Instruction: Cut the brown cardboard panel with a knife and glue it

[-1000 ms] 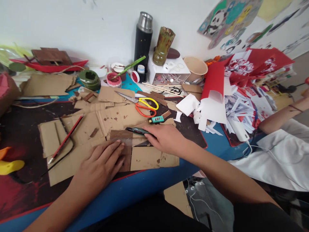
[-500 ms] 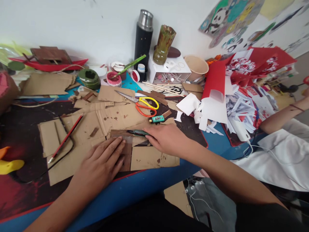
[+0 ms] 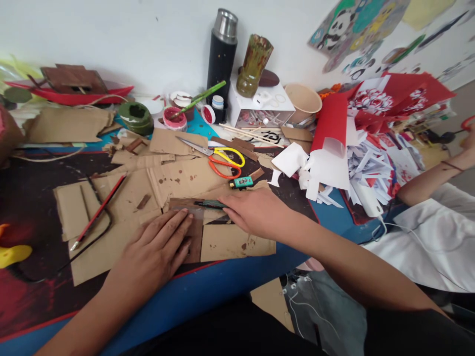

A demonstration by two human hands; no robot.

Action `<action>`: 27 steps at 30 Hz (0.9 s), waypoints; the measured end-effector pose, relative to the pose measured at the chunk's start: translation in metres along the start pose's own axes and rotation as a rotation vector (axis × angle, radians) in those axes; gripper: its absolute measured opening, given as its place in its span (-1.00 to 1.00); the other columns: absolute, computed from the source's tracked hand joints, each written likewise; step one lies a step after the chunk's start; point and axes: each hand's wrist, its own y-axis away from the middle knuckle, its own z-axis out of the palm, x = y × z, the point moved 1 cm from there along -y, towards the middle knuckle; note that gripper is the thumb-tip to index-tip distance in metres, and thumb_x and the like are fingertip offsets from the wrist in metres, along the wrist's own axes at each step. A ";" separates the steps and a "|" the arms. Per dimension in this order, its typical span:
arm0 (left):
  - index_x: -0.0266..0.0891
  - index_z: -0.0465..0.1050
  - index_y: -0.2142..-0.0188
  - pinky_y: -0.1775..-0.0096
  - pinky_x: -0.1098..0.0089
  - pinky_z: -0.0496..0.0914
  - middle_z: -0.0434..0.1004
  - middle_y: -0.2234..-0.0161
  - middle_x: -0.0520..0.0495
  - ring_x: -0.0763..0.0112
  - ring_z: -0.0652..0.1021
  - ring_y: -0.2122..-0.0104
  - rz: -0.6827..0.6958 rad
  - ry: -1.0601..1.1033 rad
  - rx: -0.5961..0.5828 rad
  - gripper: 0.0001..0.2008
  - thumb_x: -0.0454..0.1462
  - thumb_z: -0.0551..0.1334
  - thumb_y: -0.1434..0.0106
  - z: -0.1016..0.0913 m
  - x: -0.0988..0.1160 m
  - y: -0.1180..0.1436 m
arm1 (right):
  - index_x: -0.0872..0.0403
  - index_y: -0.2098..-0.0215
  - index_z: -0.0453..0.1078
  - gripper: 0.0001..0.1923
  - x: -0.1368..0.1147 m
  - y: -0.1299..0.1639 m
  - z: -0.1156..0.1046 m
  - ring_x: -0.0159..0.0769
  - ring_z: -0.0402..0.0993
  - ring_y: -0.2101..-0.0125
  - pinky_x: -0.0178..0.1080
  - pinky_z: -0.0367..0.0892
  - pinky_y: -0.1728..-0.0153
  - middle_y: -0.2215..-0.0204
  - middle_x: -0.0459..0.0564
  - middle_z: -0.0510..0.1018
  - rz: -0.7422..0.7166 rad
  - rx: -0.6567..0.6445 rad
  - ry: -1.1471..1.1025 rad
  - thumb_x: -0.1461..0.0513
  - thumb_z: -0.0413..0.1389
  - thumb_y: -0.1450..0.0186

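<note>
My left hand [image 3: 158, 242] lies flat, its fingertips pressing a clear strip, perhaps a ruler [image 3: 198, 213], onto a dark brown piece of cardboard [image 3: 194, 251]. From the other side, my right hand [image 3: 256, 210] grips a dark green utility knife [image 3: 211, 203], whose tip rests at the brown piece's upper edge, just above the strip. Below the right hand is a plain cardboard piece [image 3: 230, 244] with brown spots. Scissors with yellow and orange handles [image 3: 226, 162] and a teal lighter [image 3: 240, 183] lie beyond that hand.
Cardboard sheets [image 3: 122, 217] carry a red pencil [image 3: 97, 212]. Along the wall stand a red model boat [image 3: 79, 96], paint jars [image 3: 136, 118], a black thermos [image 3: 221, 59] and a white box [image 3: 260, 111]. Paper scraps [image 3: 367, 168] pile up at right, near another person's arm [image 3: 426, 180].
The knife and right hand have shifted very slightly left along the brown cardboard's edge. My left hand stays in place. The camera view has tilted a little.
</note>
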 end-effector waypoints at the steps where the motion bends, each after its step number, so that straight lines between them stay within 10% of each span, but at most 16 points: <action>1: -0.36 0.35 -0.53 -0.27 0.00 0.41 0.61 -0.36 -0.41 -0.11 0.59 -0.29 -0.005 0.003 -0.007 -0.41 -0.16 0.07 -0.64 0.000 0.000 0.000 | 0.09 -0.20 0.57 -0.67 0.000 0.000 0.000 -0.17 0.63 0.21 -0.17 0.11 0.33 0.08 0.13 0.78 0.003 -0.010 0.006 0.18 0.01 -0.68; 27: -0.35 0.26 -0.58 -0.28 -0.11 0.42 0.55 -0.41 -0.42 -0.21 0.55 -0.34 0.025 0.007 -0.054 -0.39 -0.19 0.05 -0.64 0.003 -0.002 0.004 | 0.11 -0.19 0.53 -0.71 -0.006 -0.002 -0.006 -0.21 0.60 0.28 -0.14 -0.02 0.41 0.10 0.12 0.76 0.003 -0.068 0.124 0.30 0.02 -0.64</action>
